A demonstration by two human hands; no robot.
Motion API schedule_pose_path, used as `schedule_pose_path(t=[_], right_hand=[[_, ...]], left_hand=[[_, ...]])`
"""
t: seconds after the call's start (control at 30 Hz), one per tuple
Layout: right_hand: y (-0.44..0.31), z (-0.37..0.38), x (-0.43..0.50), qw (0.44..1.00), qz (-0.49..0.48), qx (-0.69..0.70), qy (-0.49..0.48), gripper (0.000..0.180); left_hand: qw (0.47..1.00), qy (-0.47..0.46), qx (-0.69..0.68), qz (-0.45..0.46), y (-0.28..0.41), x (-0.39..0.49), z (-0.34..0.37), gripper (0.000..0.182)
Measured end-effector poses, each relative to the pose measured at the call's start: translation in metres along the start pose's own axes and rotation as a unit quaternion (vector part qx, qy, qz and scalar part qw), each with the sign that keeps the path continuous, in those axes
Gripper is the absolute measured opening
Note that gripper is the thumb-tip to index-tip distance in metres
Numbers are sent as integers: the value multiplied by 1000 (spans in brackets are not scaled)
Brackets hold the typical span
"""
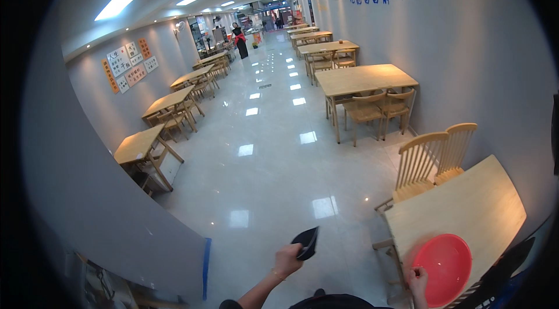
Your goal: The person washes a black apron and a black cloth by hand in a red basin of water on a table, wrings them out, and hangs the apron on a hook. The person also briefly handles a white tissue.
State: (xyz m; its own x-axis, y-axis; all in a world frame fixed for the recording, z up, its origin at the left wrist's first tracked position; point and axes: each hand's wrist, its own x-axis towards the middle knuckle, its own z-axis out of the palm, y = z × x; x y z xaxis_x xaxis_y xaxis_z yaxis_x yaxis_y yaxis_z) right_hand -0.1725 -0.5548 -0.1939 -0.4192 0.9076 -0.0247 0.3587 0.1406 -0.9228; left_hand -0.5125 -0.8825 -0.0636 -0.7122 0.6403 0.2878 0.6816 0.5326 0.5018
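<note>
My left hand grips a black, pointed item out in front of my body, over the tiled floor. It looks thin and folded, but its exact kind is unclear. At the lower right, my right hand has its fingers curled at the left rim of a red plastic basin. The basin overlaps the near end of a light wooden table; whether it rests there or is held just above cannot be told. Small light specks show inside the basin.
Two spindle-back wooden chairs stand at the table's far side. Wooden tables with chairs line the right wall and left wall. A glossy tiled aisle runs between, with a person farther down. A grey partition rises at left.
</note>
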Motion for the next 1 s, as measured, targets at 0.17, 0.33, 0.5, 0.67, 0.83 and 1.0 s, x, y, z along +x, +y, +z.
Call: schedule_pose_path(t=[0.17,0.33,0.5,0.67,0.83,1.0], right_hand=[[-39,83,30,983,-17,-77,-165,15],[-61,157,36,929,-10,-147,-340,41],[-74,204,87,881,82,-242,-400,48],[-100,285,184,898,114,-180,-386,43],[-205,430,269,851,-104,-214,-469,45],[-290,574,318,816,-230,-164,-504,35]], left_hand=[[985,120,74,-98,-83,-13,-58,16],[961,189,108,-171,-135,-17,-68,15],[942,102,120,-296,-181,8,-69,21],[932,187,141,-276,-223,63,-70,11],[885,237,145,-373,-248,106,-90,17],[856,284,172,-396,-273,132,-100,13]])
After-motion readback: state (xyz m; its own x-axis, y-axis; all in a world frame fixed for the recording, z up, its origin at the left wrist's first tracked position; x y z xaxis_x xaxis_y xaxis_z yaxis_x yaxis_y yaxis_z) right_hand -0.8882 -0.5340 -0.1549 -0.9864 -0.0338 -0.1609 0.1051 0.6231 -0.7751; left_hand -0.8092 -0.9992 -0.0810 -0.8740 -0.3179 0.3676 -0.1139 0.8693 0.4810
